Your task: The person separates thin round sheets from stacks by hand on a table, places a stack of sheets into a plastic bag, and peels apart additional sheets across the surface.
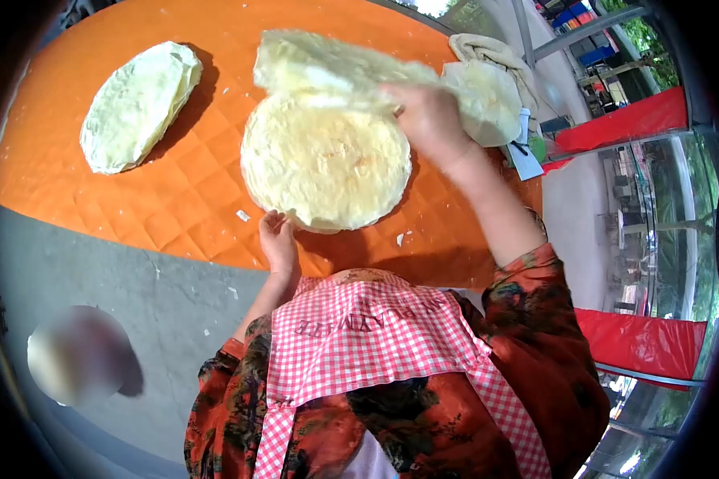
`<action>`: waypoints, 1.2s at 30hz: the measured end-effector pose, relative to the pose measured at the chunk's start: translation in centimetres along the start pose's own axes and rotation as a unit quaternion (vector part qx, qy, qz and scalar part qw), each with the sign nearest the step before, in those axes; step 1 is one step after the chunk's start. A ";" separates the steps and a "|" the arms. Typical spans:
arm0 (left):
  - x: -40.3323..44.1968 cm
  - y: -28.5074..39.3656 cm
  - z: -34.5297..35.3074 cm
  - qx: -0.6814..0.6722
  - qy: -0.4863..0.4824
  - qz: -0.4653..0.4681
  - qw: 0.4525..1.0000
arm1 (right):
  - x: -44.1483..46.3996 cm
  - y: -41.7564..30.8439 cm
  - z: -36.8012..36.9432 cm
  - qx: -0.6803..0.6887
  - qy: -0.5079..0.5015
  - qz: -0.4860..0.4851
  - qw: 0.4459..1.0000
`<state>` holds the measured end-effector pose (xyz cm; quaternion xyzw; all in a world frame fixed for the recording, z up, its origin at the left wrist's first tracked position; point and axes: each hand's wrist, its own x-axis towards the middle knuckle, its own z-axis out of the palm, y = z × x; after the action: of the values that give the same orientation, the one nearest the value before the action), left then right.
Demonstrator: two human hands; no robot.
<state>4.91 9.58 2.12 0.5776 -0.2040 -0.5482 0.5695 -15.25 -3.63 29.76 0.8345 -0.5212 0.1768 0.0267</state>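
Note:
A stack of thin, round flatbreads (327, 164) lies in front of me on the orange tablecloth (176, 207). My right hand (431, 120) grips a limp flatbread sheet (319, 64), raised over the far side of the stack and blurred by motion. At the near left edge of the stack, my left hand (280, 243) has its fingers curled against the rim, seemingly pinching it. Farther left lies another pile of flatbreads (140, 108). A paler flatbread (483, 100) rests to the right, partly behind my right hand.
A beige cloth (491, 52) is bunched at the table's far right, near a light blue card or box (526, 160) with a dark object on it. Crumbs dot the tablecloth. Grey floor (176, 299) shows at lower left, with a blurred round shape (80, 355) there.

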 end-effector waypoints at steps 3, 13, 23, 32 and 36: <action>-0.9 2.3 0.6 -0.034 -0.015 -0.021 0.999 | -5.8 0.5 10.8 0.081 0.045 -0.015 0.996; -0.9 2.0 0.9 -0.028 -0.054 -0.128 0.990 | -11.8 1.4 20.7 0.137 -0.105 0.109 0.979; 1.7 1.3 1.7 -0.019 -0.163 -0.203 0.965 | -9.6 2.5 19.3 0.131 -0.178 0.147 0.964; 0.7 2.2 2.5 -0.121 -0.183 -0.191 0.957 | -14.8 -2.5 19.9 0.082 -0.176 0.045 0.980; -0.3 4.3 3.1 -0.208 -0.209 -0.245 0.924 | -14.6 -2.6 19.3 0.076 -0.199 0.033 0.976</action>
<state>3.80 7.35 6.79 0.3502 -0.0523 -0.8090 0.4692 -13.55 5.71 7.37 0.8352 -0.5280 0.0466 -0.1469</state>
